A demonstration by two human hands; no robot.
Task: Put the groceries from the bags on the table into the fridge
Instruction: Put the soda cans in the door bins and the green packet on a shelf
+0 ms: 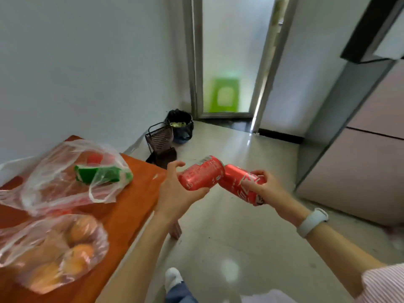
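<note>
Fingers of my left hand [175, 193] curl under one red can [202, 172]; my right hand [265, 190] grips another [237, 184], white-lettered, both tilted, ends touching, mid-frame above the floor [229, 237].

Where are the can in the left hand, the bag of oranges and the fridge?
Can in the left hand [202, 177], head view: middle of its red side.
Bag of oranges [52, 250], head view: clear plastic over the fruit.
Fridge [358, 171], head view: lower door front.
</note>
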